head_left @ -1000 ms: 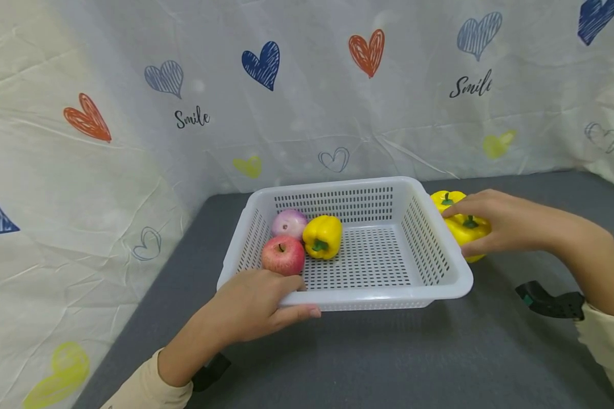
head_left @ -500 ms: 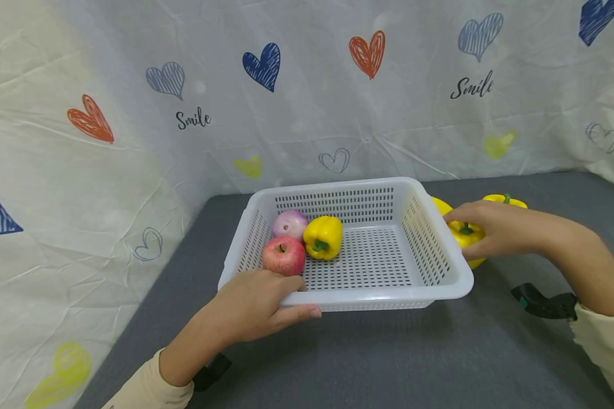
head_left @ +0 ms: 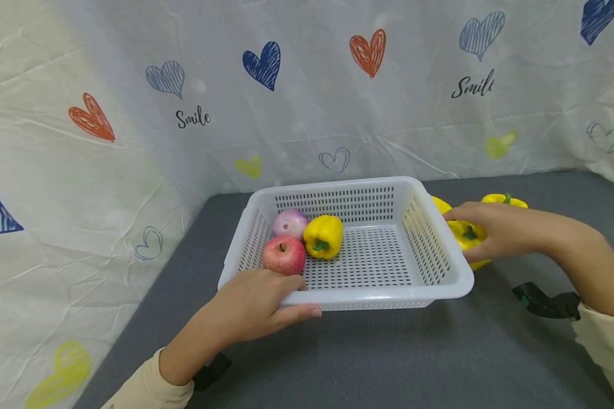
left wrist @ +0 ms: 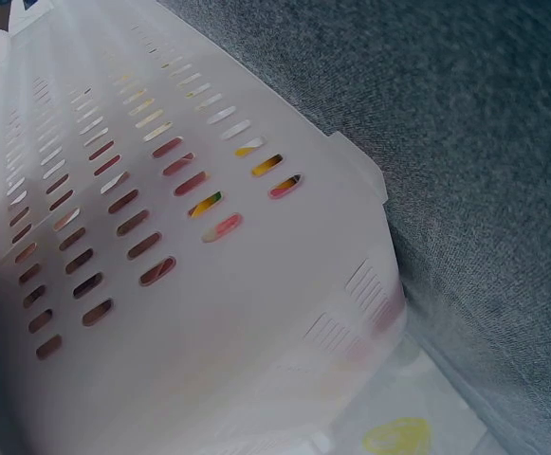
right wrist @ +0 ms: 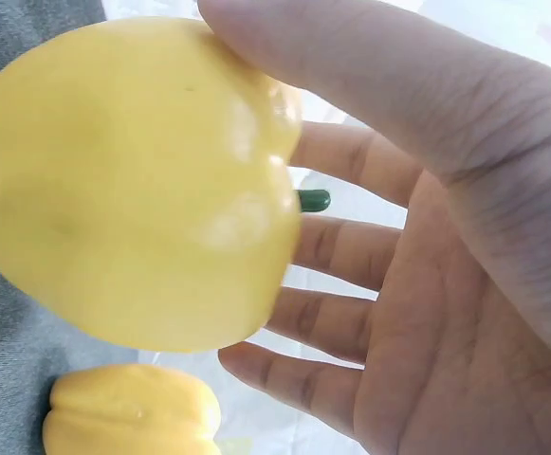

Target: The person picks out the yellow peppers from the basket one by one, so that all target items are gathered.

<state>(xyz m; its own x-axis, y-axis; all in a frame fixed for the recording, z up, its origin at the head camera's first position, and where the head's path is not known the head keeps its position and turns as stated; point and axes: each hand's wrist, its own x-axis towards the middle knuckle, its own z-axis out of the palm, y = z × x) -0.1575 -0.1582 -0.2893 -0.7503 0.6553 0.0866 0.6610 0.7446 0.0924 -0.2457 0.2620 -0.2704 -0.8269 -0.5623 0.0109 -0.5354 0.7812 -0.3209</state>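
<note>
My left hand [head_left: 258, 304] grips the near rim of a white perforated plastic basket [head_left: 368, 295], thumb outside and fingers over the inner side. Inside, at the left, lie a red apple [head_left: 282, 255], a purple onion [head_left: 289, 222] and a yellow bell pepper [head_left: 323, 236]. Just right of the basket, my right hand [head_left: 501, 227] holds another yellow bell pepper [right wrist: 142, 190] between thumb and fingers. Its green stem faces the palm in the right wrist view. One more yellow bell pepper [head_left: 514, 202] rests behind the right wrist, partly hidden by it.
The basket stands on a dark grey table [head_left: 378, 358]. A pale cloth [head_left: 307, 113] printed with hearts hangs along the back and left side. Black wrist straps [head_left: 547, 301] are on both arms.
My right hand has shifted slightly, and the pepper it holds has tilted a little. The rear pepper has moved right, from beside the basket to behind the wrist. Left hand and basket stay put.
</note>
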